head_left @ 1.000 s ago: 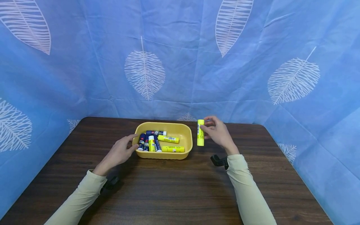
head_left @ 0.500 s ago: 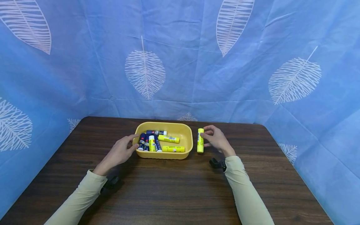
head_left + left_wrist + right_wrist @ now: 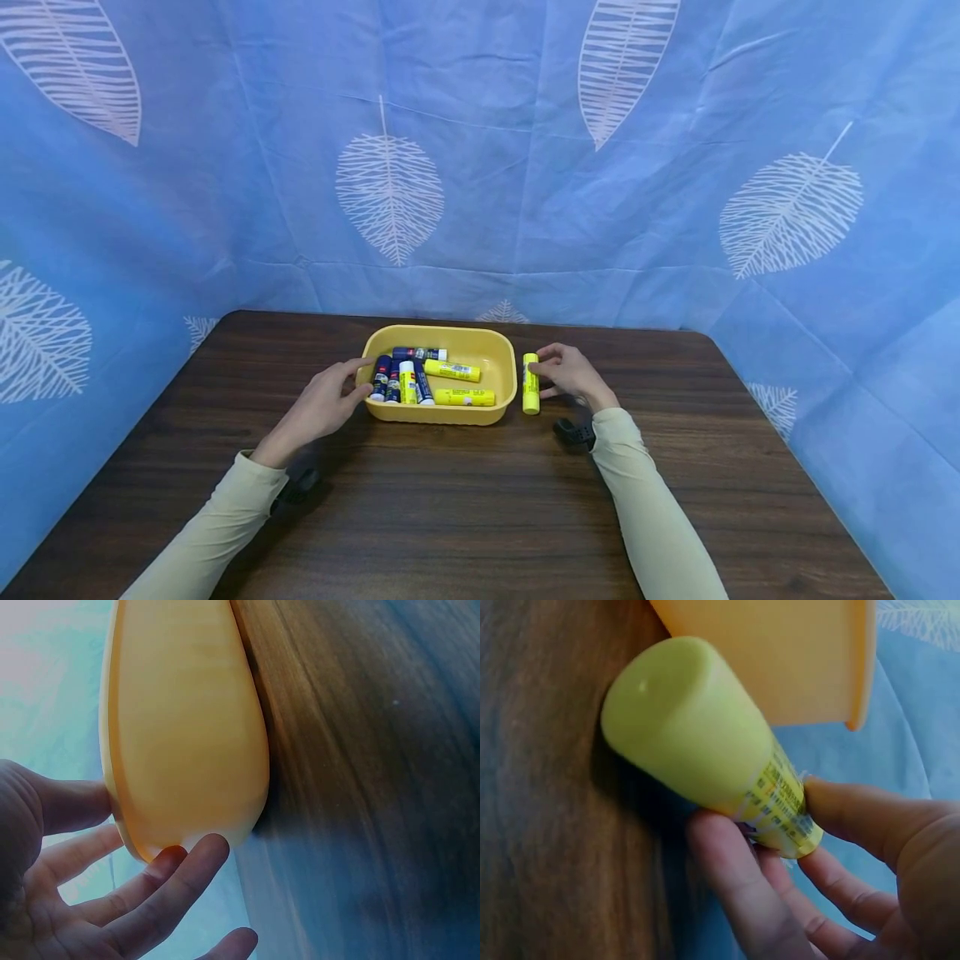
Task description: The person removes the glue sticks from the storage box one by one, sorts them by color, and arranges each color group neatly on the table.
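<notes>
A yellow glue stick (image 3: 531, 383) is pinched between the thumb and fingers of my right hand (image 3: 572, 373), just right of the yellow plastic bin (image 3: 498, 354). In the right wrist view the glue stick (image 3: 705, 735) has its wide end close to the table; whether it touches is unclear. My left hand (image 3: 321, 402) holds the bin's left end, with its thumb and fingers around the rim and outer wall, as the bin (image 3: 187, 735) shows in the left wrist view. Inside the bin lie dark blue glue sticks (image 3: 381, 377) at the left and yellow glue sticks (image 3: 452, 370).
The bin stands on a dark wooden table (image 3: 450, 508) near its back edge. Behind the table hangs a blue cloth (image 3: 480, 208) with white leaf patterns. Black wrist straps (image 3: 573, 433) sit by both sleeves.
My right hand has lowered the yellow glue stick toward the table and brought it slightly nearer the bin. My left hand keeps its place on the bin.
</notes>
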Demonstrator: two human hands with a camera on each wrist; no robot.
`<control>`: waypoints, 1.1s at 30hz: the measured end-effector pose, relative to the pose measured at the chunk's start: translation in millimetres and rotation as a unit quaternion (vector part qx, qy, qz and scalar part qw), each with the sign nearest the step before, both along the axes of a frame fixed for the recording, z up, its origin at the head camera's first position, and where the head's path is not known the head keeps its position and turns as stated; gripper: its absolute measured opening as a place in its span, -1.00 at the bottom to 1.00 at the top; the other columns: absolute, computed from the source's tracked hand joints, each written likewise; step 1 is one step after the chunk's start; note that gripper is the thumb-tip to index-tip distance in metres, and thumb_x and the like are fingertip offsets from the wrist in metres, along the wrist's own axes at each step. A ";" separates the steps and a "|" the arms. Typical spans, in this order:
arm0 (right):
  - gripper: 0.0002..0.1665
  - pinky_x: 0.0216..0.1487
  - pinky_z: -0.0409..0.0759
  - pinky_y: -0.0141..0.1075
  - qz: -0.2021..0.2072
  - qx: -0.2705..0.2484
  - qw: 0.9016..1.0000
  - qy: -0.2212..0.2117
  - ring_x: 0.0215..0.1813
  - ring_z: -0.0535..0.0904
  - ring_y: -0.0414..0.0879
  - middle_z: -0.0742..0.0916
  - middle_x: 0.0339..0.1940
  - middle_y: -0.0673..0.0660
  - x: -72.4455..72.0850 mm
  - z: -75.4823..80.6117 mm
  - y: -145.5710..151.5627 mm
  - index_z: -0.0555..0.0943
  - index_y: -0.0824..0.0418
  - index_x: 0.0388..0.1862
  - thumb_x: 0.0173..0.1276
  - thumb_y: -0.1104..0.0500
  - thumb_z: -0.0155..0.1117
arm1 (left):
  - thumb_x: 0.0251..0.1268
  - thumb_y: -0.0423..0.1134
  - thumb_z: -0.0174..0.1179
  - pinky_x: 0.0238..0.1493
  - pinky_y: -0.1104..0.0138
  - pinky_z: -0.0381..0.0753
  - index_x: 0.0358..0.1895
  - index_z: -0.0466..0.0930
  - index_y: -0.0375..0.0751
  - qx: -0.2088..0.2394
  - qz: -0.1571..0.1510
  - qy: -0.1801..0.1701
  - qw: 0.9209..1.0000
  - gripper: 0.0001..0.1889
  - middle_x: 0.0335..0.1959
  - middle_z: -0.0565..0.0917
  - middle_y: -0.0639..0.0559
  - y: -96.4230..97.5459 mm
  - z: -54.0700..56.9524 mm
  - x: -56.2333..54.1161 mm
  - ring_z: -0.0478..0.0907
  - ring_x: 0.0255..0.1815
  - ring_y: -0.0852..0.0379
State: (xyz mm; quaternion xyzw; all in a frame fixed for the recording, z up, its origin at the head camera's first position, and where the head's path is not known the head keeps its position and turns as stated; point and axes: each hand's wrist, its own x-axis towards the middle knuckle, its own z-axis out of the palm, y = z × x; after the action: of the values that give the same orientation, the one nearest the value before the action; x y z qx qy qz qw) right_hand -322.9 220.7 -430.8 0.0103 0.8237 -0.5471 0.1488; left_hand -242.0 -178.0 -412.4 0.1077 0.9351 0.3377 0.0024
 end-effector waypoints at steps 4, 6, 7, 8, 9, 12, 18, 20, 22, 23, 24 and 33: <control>-0.43 -0.11 0.76 -0.15 -0.007 0.017 1.000 -0.007 0.09 0.68 0.22 0.55 0.21 0.40 -2.1 -1.0 -2.3 0.37 0.35 0.41 0.54 0.16 0.24 | 0.56 -0.25 0.14 0.06 -0.07 0.67 0.51 0.33 -0.28 -0.002 0.002 -0.003 1.000 -0.46 0.31 0.51 -0.38 0.5 0.9 -0.6 0.59 0.10 -0.20; -0.45 -0.14 0.77 -0.18 -0.009 0.031 0.999 -0.005 0.04 0.71 0.18 0.56 0.19 0.39 -3.2 -1.4 -3.2 0.39 0.34 0.39 0.54 0.15 0.24 | 0.56 -0.25 0.14 0.06 -0.07 0.67 0.51 0.33 -0.28 -0.004 0.003 -0.003 1.000 -0.46 0.30 0.51 -0.38 0.7 1.5 -0.8 0.58 0.08 -0.19; -0.45 -0.14 0.77 -0.18 -0.008 0.037 0.999 -0.004 0.02 0.71 0.17 0.56 0.19 0.39 -3.8 -1.7 -3.6 0.40 0.34 0.39 0.54 0.15 0.25 | 0.56 -0.25 0.14 0.06 -0.07 0.67 0.51 0.33 -0.28 -0.005 0.005 -0.003 1.000 -0.46 0.30 0.52 -0.37 0.9 1.9 -0.8 0.58 0.08 -0.19; -0.45 -0.15 0.77 -0.19 -0.007 0.043 0.999 -0.004 0.01 0.72 0.15 0.57 0.18 0.39 -4.5 -2.3 -4.1 0.40 0.34 0.39 0.54 0.15 0.25 | 0.56 -0.25 0.14 0.06 -0.07 0.67 0.51 0.33 -0.28 -0.006 0.006 -0.004 1.000 -0.46 0.29 0.52 -0.37 1.1 2.2 -0.8 0.58 0.07 -0.18; -0.46 -0.17 0.77 -0.20 -0.007 0.048 0.999 -0.002 -0.01 0.72 0.14 0.57 0.17 0.39 -4.9 -2.7 -4.7 0.41 0.33 0.38 0.53 0.14 0.26 | 0.56 -0.25 0.14 0.05 -0.06 0.67 0.51 0.33 -0.28 -0.006 0.007 -0.005 1.000 -0.46 0.29 0.52 -0.37 1.4 2.4 -0.7 0.58 0.07 -0.18; -0.46 -0.18 0.77 -0.20 -0.004 0.058 0.998 0.000 -0.02 0.72 0.13 0.58 0.16 0.39 -4.5 -2.5 -6.2 0.43 0.34 0.37 0.53 0.14 0.27 | 0.56 -0.25 0.14 0.06 -0.07 0.66 0.51 0.32 -0.28 -0.008 0.008 -0.007 1.000 -0.46 0.29 0.52 -0.37 2.4 2.8 -0.3 0.57 0.07 -0.18; -0.47 -0.19 0.77 -0.20 -0.001 0.069 0.998 0.011 -0.03 0.72 0.12 0.59 0.17 0.39 -2.7 -0.9 -8.9 0.44 0.34 0.37 0.54 0.13 0.25 | 0.56 -0.25 0.14 0.08 -0.08 0.65 0.50 0.33 -0.28 -0.007 0.010 -0.007 1.000 -0.46 0.32 0.50 -0.38 2.1 3.2 0.1 0.55 0.06 -0.17; -0.45 -0.18 0.77 -0.20 0.003 0.073 0.997 0.014 -0.04 0.72 0.11 0.59 0.17 0.39 -2.0 -0.4 -8.9 0.43 0.33 0.39 0.54 0.12 0.25 | 0.56 -0.24 0.14 0.08 -0.08 0.65 0.51 0.32 -0.28 -0.007 0.009 -0.007 1.000 -0.46 0.33 0.50 -0.38 1.4 3.0 -0.1 0.56 0.07 -0.18; -0.42 -0.18 0.77 -0.20 0.007 0.073 0.997 0.014 -0.03 0.72 0.11 0.59 0.18 0.39 -1.3 0.2 -8.9 0.42 0.33 0.40 0.54 0.09 0.26 | 0.56 -0.24 0.13 0.08 -0.08 0.65 0.51 0.31 -0.28 -0.005 0.009 -0.008 1.000 -0.46 0.33 0.50 -0.38 0.5 2.8 -0.2 0.57 0.09 -0.19; -0.41 -0.18 0.77 -0.20 0.008 0.074 0.997 0.013 -0.03 0.71 0.11 0.58 0.18 0.39 -0.7 1.2 -9.0 0.41 0.32 0.41 0.54 0.08 0.26 | 0.56 -0.24 0.13 0.10 -0.10 0.64 0.52 0.30 -0.28 -0.004 0.009 -0.008 1.000 -0.45 0.34 0.49 -0.38 0.2 2.7 -0.3 0.57 0.11 -0.20; -0.39 -0.18 0.77 -0.19 0.010 0.073 0.997 0.011 -0.02 0.71 0.11 0.58 0.18 0.39 -0.2 1.9 -9.2 0.40 0.32 0.42 0.53 0.07 0.27 | 0.56 -0.25 0.13 0.13 -0.11 0.63 0.52 0.29 -0.29 -0.004 0.010 -0.008 1.000 -0.45 0.34 0.49 -0.38 -0.1 2.6 -0.4 0.56 0.14 -0.22; -0.36 -0.18 0.77 -0.18 0.023 0.068 0.997 -0.004 0.02 0.71 0.17 0.57 0.21 0.41 7.3 6.1 -10.6 0.34 0.35 0.45 0.50 0.15 0.29 | 0.57 -0.22 0.14 0.24 -0.16 0.54 0.53 0.23 -0.41 -0.005 0.016 -0.012 1.000 -0.40 0.33 0.50 -0.39 1.3 2.4 -1.1 0.53 0.24 -0.26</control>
State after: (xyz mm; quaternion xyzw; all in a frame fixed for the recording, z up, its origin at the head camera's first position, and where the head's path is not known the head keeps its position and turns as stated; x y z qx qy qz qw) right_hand -315.6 210.0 -424.7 0.0037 0.8584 -0.4864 0.1630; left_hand -243.1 -176.6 -410.0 0.0883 0.9383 0.3344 0.0085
